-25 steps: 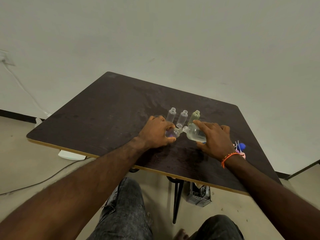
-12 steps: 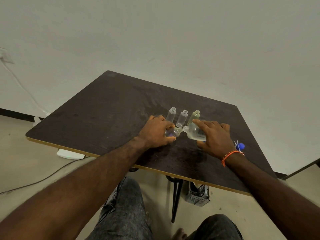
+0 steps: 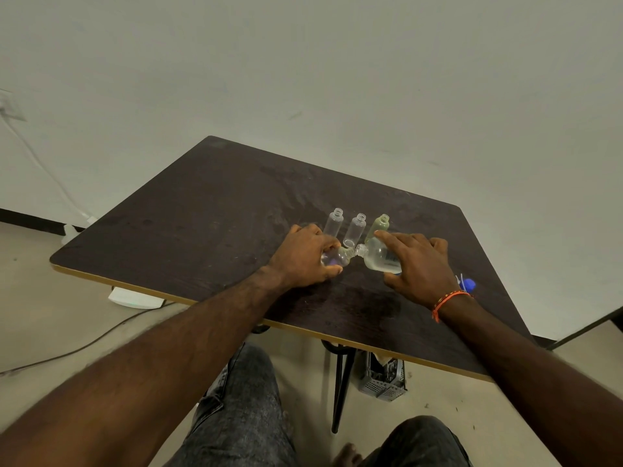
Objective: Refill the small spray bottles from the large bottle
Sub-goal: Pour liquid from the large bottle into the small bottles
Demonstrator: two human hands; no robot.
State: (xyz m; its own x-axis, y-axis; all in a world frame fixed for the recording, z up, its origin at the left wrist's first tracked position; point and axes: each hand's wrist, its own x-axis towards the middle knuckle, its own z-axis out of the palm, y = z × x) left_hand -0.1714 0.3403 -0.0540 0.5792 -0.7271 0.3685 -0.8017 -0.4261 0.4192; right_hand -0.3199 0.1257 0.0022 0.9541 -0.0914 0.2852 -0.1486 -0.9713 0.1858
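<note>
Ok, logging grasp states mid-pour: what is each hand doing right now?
Left hand: grips the small bottle, tilted.
Right hand: holds the large bottle, tipped neck to neck.

This looked like a plain, sparsely furnished room, perhaps in a home or small office: a dark wood-grain table (image 3: pixel 209 230) stood against a bare off-white wall (image 3: pixel 303 79) on a pale floor (image 3: pixel 37 298). A wall socket (image 3: pixel 8 107) fed a white cable (image 3: pixel 43 170) down to the floor, and a small grey crate (image 3: pixel 382 382) sat under the table
</note>
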